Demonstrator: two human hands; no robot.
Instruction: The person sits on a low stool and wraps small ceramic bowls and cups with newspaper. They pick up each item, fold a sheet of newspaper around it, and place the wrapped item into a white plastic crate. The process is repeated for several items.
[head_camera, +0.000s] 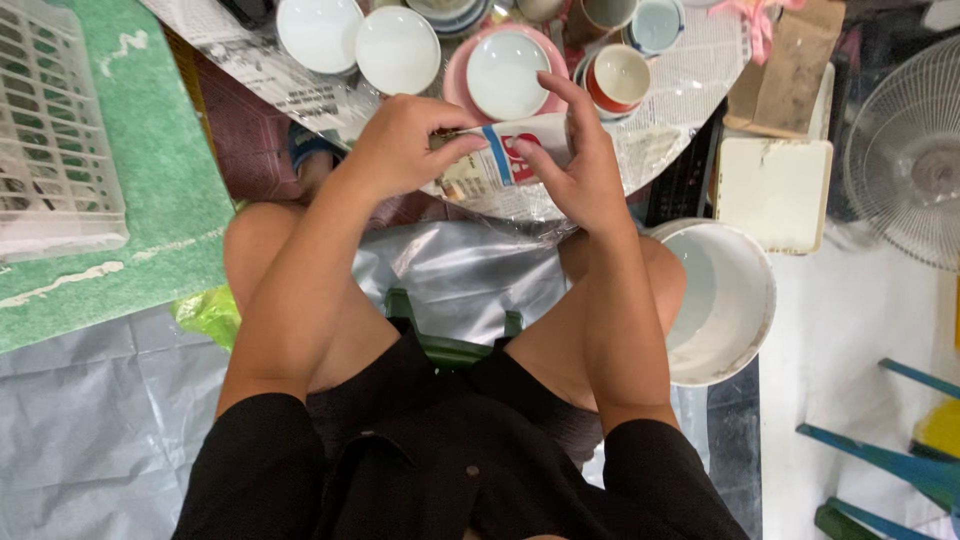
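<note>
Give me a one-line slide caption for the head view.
Seated person's left hand and right hand grip a white tube above a newspaper-covered table of bowls.

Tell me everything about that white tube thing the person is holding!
The tube is white and soft-looking, probably plastic, with a blue stripe and red printing on its side. It lies nearly level above the newspaper-covered table, just in front of a pink saucer with a white bowl. The left hand pinches its cap end, which the fingers hide, so I cannot tell if the cap is on. The right hand wraps its fingers round the body. Nothing else touches it.
</note>
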